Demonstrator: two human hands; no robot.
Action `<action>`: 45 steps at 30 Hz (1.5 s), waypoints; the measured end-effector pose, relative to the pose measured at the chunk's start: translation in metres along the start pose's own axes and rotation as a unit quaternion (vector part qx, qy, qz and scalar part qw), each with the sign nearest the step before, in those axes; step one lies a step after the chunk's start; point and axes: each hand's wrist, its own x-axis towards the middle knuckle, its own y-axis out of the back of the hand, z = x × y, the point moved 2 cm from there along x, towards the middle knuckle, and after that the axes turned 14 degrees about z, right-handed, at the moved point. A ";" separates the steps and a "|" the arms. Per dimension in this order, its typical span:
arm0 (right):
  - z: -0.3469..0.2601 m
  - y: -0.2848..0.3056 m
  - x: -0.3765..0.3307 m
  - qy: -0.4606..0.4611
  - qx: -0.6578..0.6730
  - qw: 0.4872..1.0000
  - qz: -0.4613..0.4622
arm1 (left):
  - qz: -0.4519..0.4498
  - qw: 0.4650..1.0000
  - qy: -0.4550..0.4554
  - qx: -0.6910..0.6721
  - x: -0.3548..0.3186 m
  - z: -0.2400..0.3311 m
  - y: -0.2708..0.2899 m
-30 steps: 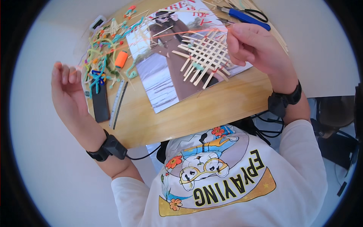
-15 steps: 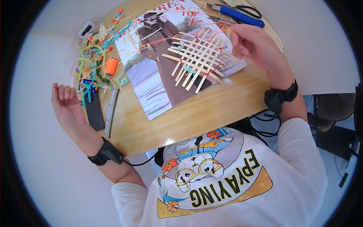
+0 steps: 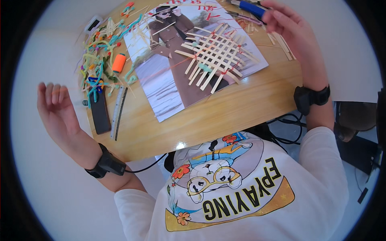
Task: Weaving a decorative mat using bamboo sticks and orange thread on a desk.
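My left hand [image 3: 59, 110] is raised beyond the table's left edge, its fingers curled around a thin orange thread [image 3: 155, 72]. The thread runs taut across to a woven lattice [image 3: 219, 57] of pale flat bamboo strips, which lies on a magazine. Red thread ties and soft green bits show on the lattice edges. Over at the far right my right hand [image 3: 295, 34] is held with fingers bent and apart, beside a blue utility knife [image 3: 251, 8] and dark-handled scissors, most of which the hand hides. Whether a fingertip touches them I cannot make out.
The magazine [image 3: 165, 102] lies mid-table. Left of it are an orange thread spool [image 3: 119, 63], a heap of colourful pipe cleaners [image 3: 96, 56], a clear ruler [image 3: 118, 114] and a dark flat bar [image 3: 100, 114]. Loose strips [image 3: 283, 46] lie at the right.
My left hand has moved outward to the left, drawing the thread along. My right hand has shifted up and right, onto the knife and scissors. The lattice sits slightly further right in view.
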 end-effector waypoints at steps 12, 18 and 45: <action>-0.102 -0.131 -0.045 -0.112 0.143 0.832 -0.524 | -0.234 0.972 -0.008 -0.003 0.010 0.011 -0.112; -0.039 -0.081 -0.023 -0.143 0.078 0.904 -0.395 | -0.104 0.994 -0.020 0.002 0.038 0.024 -0.024; -0.051 -0.052 -0.005 0.003 -0.134 0.936 -0.326 | -0.076 0.995 -0.043 0.046 0.022 0.019 -0.042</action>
